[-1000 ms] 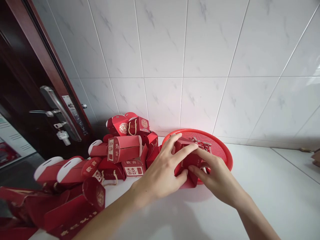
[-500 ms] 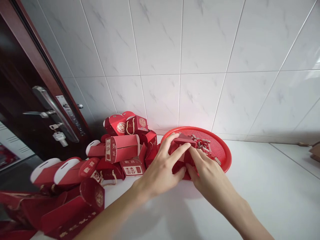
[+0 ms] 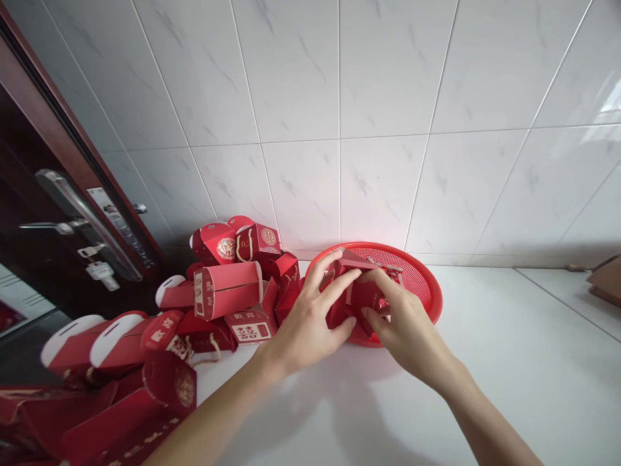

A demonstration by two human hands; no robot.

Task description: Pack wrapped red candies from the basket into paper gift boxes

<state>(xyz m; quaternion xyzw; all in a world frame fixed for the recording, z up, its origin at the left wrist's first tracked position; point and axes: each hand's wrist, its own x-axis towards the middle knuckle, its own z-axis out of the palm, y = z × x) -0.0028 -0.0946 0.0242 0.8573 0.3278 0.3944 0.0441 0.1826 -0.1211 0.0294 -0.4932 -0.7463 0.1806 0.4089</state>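
Note:
Between my hands is a red cardboard gift box (image 3: 359, 294) with its flaps partly up, held over the near part of a round red plastic basket (image 3: 431, 294). My left hand (image 3: 317, 314) grips the box's left side, fingers across its top and thumb at the near edge. On the other side, my right hand (image 3: 395, 307) pinches a right-hand panel of the box between thumb and fingers. Small wrapped pieces show in the basket behind the box, mostly hidden by my hands.
Several red gift boxes (image 3: 228, 288) are piled on the white counter (image 3: 504, 362) to the left, some with rope handles. A tiled wall (image 3: 378, 188) rises behind. At far left is a dark door with a metal handle (image 3: 72, 213) and keys. A brown object (image 3: 606, 278) lies far right.
The view has shifted slightly to the right. My right hand has moved from the top of the box to its right side, and that panel now stands out more openly.

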